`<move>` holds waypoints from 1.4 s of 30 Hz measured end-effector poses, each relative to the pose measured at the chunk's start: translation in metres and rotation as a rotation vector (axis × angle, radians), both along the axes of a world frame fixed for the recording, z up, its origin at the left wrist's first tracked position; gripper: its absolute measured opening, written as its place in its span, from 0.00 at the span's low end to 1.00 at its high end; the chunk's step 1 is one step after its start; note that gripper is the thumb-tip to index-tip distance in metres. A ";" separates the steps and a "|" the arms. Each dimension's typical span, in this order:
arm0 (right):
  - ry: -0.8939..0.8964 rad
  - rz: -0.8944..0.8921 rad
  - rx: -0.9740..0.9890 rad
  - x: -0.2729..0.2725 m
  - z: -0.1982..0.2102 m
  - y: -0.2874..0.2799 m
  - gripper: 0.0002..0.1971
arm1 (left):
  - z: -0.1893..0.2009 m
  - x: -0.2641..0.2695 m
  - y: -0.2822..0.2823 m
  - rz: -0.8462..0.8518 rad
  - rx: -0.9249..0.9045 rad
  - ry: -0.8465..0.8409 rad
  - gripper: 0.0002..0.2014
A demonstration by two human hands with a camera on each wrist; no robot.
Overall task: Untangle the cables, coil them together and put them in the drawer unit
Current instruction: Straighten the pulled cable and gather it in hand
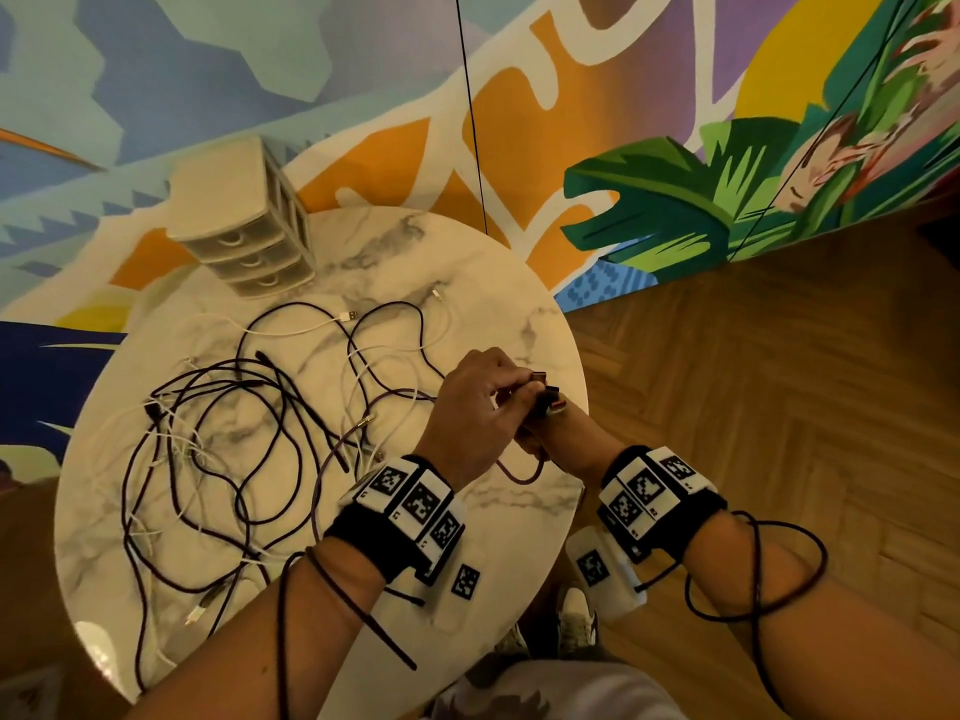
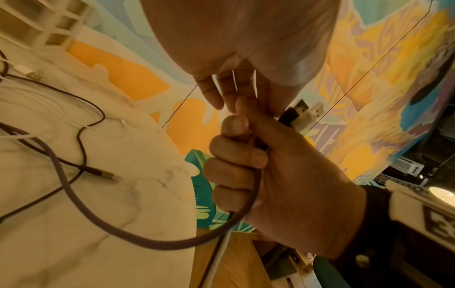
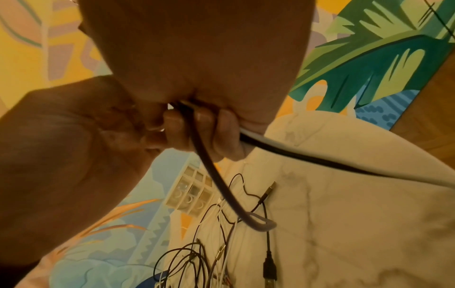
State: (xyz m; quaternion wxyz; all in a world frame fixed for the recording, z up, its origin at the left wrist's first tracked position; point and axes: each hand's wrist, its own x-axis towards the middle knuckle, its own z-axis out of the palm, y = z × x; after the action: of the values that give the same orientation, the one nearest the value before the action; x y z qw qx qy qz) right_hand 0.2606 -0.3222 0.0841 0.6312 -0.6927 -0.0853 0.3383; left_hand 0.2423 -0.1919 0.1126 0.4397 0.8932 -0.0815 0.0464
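Note:
A tangle of dark and white cables [image 1: 234, 433] sprawls over the round marble table [image 1: 467, 283]. At the table's right edge my right hand [image 1: 556, 439] grips a bundle of cable ends in a fist [image 2: 246, 165], from which a purple braided cable [image 2: 147, 239] and a white one hang. Dark and white USB plugs [image 2: 302, 113] stick out above the fist. My left hand [image 1: 478, 407] lies over the right one, its fingers [image 2: 214, 97] curled onto the cables just below the plugs. The beige drawer unit [image 1: 249, 226] stands at the table's far left, drawers closed.
A painted mural wall rises directly behind the table. Wooden parquet floor [image 1: 779, 407] spreads to the right. Loose plug ends [image 3: 269, 190] lie on the marble between hands and drawers. Thin dark leads loop round both forearms.

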 end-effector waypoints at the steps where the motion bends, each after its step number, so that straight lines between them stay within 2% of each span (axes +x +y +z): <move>1: -0.007 0.013 0.004 0.000 0.003 -0.001 0.17 | 0.001 -0.001 0.000 -0.005 -0.007 0.008 0.15; 4: -0.004 0.016 -0.004 -0.002 0.010 -0.003 0.17 | 0.003 -0.002 -0.002 -0.049 -0.012 0.010 0.11; 9: -0.049 0.004 -0.019 -0.002 0.005 -0.004 0.16 | 0.007 -0.004 -0.003 -0.086 -0.037 0.018 0.13; 11: -0.027 -0.078 0.070 -0.001 0.003 -0.001 0.11 | 0.003 -0.007 -0.002 -0.037 -0.090 0.014 0.14; 12: -0.015 -0.149 0.106 0.000 0.002 0.000 0.11 | 0.001 -0.008 -0.003 0.020 -0.147 0.038 0.16; 14: -0.025 -0.310 0.090 0.005 0.000 -0.001 0.22 | -0.007 -0.010 -0.003 0.103 -0.240 0.180 0.20; 15: -0.031 -0.375 0.094 0.007 0.000 -0.003 0.27 | -0.014 -0.013 -0.003 0.080 -0.213 0.298 0.20; 17: 0.001 -0.471 0.178 0.013 0.007 -0.009 0.31 | -0.039 -0.024 -0.001 -0.113 -0.016 0.521 0.17; 19: 0.099 -0.534 0.277 0.019 0.014 -0.016 0.31 | -0.065 -0.041 0.004 -0.251 0.093 0.549 0.13; 23: 0.264 -0.691 0.386 0.028 0.024 -0.037 0.35 | -0.105 -0.052 0.047 -0.124 0.333 0.529 0.13; 27: 0.149 -0.893 0.304 0.037 0.027 -0.053 0.32 | -0.101 -0.035 0.094 0.104 0.298 0.440 0.18; 30: -0.029 -0.817 0.180 0.034 0.036 -0.043 0.31 | -0.064 -0.008 0.089 0.271 0.300 0.339 0.14; 32: -0.114 -0.578 0.094 0.026 0.043 -0.026 0.32 | -0.032 0.007 0.068 0.295 0.425 0.287 0.17; 34: -0.149 -0.253 -0.007 0.012 0.049 -0.004 0.32 | -0.004 0.012 0.040 0.255 0.661 0.232 0.18; 35: -0.153 -0.155 -0.047 0.007 0.047 0.004 0.30 | 0.006 0.011 0.026 0.211 0.751 0.193 0.17; 37: -0.136 -0.140 -0.090 0.002 0.042 0.013 0.25 | 0.018 0.006 0.007 0.139 0.835 0.111 0.12; 39: -0.115 -0.176 -0.157 0.004 0.037 0.013 0.26 | 0.020 -0.002 -0.002 0.119 0.861 0.054 0.11; 41: -0.073 -0.205 -0.182 0.008 0.034 0.009 0.27 | 0.018 -0.009 -0.006 0.092 0.835 0.052 0.11; 42: -0.068 -0.221 -0.152 0.010 0.031 0.007 0.23 | 0.014 -0.011 -0.009 0.074 0.766 0.076 0.11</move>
State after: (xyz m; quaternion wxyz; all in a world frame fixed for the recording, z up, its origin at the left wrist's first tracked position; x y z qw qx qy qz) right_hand 0.2705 -0.3156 0.1154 0.6071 -0.7548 -0.0042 0.2484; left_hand 0.2313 -0.2004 0.1266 0.0751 0.9962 -0.0445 -0.0046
